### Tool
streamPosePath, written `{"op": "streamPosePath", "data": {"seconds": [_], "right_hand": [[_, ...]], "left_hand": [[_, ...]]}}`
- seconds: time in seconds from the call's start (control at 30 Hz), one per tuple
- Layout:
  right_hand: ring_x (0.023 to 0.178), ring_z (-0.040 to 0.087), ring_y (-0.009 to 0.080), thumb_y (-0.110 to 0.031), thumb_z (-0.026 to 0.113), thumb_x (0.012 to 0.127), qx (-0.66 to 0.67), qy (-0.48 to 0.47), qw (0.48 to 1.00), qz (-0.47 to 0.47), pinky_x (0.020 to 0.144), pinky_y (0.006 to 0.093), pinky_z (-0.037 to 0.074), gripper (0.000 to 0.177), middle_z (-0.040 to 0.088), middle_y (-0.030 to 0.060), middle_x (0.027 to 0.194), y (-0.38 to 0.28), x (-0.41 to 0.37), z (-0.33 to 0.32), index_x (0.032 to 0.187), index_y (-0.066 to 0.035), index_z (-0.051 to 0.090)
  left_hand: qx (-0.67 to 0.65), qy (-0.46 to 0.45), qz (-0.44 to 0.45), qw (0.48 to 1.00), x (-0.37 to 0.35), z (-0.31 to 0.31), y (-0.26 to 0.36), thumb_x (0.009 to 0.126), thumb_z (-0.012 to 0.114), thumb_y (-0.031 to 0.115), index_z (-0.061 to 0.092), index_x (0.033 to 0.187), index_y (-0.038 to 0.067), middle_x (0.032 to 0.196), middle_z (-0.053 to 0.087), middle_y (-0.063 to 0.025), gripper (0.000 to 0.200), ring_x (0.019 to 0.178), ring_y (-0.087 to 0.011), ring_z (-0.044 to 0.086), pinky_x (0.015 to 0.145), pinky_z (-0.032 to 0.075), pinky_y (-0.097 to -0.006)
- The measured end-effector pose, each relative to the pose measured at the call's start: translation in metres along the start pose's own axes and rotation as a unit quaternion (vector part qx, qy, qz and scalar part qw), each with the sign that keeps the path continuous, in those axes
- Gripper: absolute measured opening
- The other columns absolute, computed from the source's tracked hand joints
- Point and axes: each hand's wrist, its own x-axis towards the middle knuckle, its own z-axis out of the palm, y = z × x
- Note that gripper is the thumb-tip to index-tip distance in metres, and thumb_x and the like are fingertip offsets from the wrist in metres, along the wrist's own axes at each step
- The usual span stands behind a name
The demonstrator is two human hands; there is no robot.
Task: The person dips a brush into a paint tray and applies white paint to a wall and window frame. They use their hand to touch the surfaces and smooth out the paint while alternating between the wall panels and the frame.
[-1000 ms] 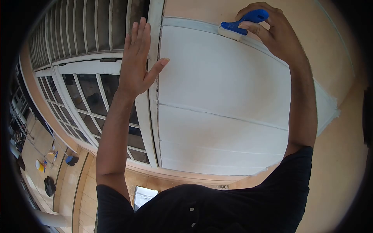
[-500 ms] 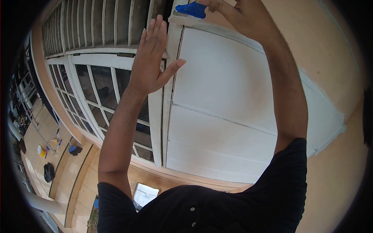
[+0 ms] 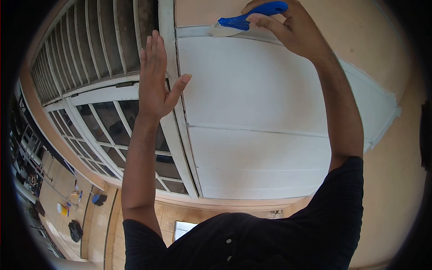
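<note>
My right hand holds a paintbrush by its blue handle, at the top of the view. Its pale bristles touch the white strip that runs along the top edge of the large white panel. Raised at the left, my left hand has its fingers pointing up and its thumb apart, with nothing in it. It is over the white frame between the slatted shutter and the panel; whether the palm touches the frame is hidden.
A glass-paned window is below the shutter. Peach wall borders the panel at the right. Low on the left are steps, a yellow-and-white container, a black bag and a blue-and-dark broom head. A white tray-like object lies below.
The view has turned and shifted. More of the brush shows now, with its bristles against the strip above the panel. My left hand appears further left and slightly lower, still spread.
</note>
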Motion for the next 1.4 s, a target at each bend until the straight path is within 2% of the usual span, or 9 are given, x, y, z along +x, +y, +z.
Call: {"op": "streamPosePath", "data": {"seconds": [0.17,0.23,0.33,0.43,0.73,0.9,0.93,1.17,1.4], "right_hand": [[0.105,0.067,0.0264,-0.023,0.075,0.095,-0.006,0.023,0.997,0.069,0.100,0.0456,0.047,0.018,0.074,0.0107,0.107,0.005,-0.059,-0.054,0.109,-0.011,0.076],[0.111,0.063,0.0175,-0.020,0.079,0.090,-0.024,0.053,0.986,0.155,0.102,0.0353,0.038,0.018,0.074,0.0014,0.101,0.009,-0.091,-0.070,0.106,-0.013,0.078],[0.103,0.063,0.0138,-0.025,0.080,0.091,-0.109,0.078,0.982,0.131,0.101,0.0366,0.033,0.018,0.074,-0.0030,0.095,0.015,-0.141,-0.098,0.108,-0.019,0.079],[0.109,0.062,0.0134,-0.023,0.081,0.091,-0.295,0.099,0.941,0.136,0.103,0.0372,0.032,0.018,0.074,-0.0026,0.099,0.002,-0.185,-0.120,0.108,-0.017,0.078],[0.106,0.061,0.0150,-0.027,0.081,0.089,-0.393,0.131,0.885,0.211,0.098,0.0381,0.031,0.016,0.071,-0.0036,0.095,-0.019,-0.248,-0.176,0.103,-0.019,0.079],[0.102,0.060,0.0157,-0.033,0.079,0.090,-0.487,0.057,0.831,0.264,0.091,0.0409,0.030,0.018,0.069,-0.0034,0.089,-0.006,-0.251,-0.173,0.105,-0.022,0.079],[0.107,0.061,0.0173,-0.027,0.079,0.091,-0.485,0.041,0.829,0.277,0.096,0.0440,0.031,0.017,0.073,-0.0034,0.098,-0.005,-0.247,-0.168,0.106,-0.019,0.078],[0.110,0.061,0.0177,-0.032,0.078,0.091,-0.465,0.069,0.869,0.155,0.097,0.0490,0.035,0.018,0.070,-0.0034,0.085,-0.018,-0.195,-0.104,0.106,-0.022,0.077],[0.105,0.060,0.0187,-0.017,0.082,0.084,-0.366,0.063,0.928,0.020,0.095,0.0542,0.037,0.017,0.068,-0.0022,0.083,-0.047,-0.116,-0.007,0.099,-0.020,0.075]], "left_hand": [[-0.017,-0.002,0.000,1.000,0.011,0.017,0.012,0.101,0.058,0.044,0.015,0.164,-0.001,0.171,0.018,-0.0237,0.089,0.160,-0.0390,0.010,0.128,0.009,-0.0562],[-0.053,0.008,0.008,0.999,0.013,0.024,0.015,0.099,0.062,0.045,0.016,0.164,-0.003,0.169,0.019,-0.0278,0.093,0.159,-0.0434,0.012,0.126,0.009,-0.0596],[-0.064,0.015,0.011,0.998,0.018,0.033,0.023,0.100,0.061,0.045,0.018,0.165,0.002,0.171,0.019,-0.0227,0.089,0.160,-0.0403,0.013,0.127,0.010,-0.0597],[-0.070,0.011,0.021,0.997,0.020,0.036,0.030,0.101,0.059,0.046,0.018,0.165,0.002,0.171,0.020,-0.0219,0.088,0.160,-0.0397,0.014,0.126,0.011,-0.0596],[-0.075,-0.005,0.011,0.997,0.028,0.046,0.046,0.103,0.048,0.057,0.016,0.165,0.004,0.172,0.017,-0.0200,0.088,0.160,-0.0388,0.014,0.127,0.012,-0.0593],[-0.079,-0.004,0.013,0.997,0.031,0.047,0.050,0.103,0.045,0.059,0.016,0.166,0.005,0.172,0.017,-0.0190,0.088,0.159,-0.0385,0.015,0.127,0.012,-0.0595],[-0.079,-0.002,0.014,0.997,0.033,0.046,0.052,0.103,0.046,0.059,0.015,0.166,0.005,0.172,0.018,-0.0187,0.088,0.159,-0.0385,0.015,0.127,0.012,-0.0596],[-0.076,-0.003,0.006,0.997,0.028,0.030,0.054,0.103,0.048,0.056,0.015,0.166,0.007,0.172,0.018,-0.0181,0.087,0.159,-0.0389,0.017,0.127,0.012,-0.0604],[-0.046,0.016,-0.009,0.999,0.008,-0.002,0.037,0.101,0.056,0.050,0.020,0.165,0.005,0.170,0.023,-0.0236,0.086,0.158,-0.0402,0.020,0.125,0.013,-0.0613]]}}
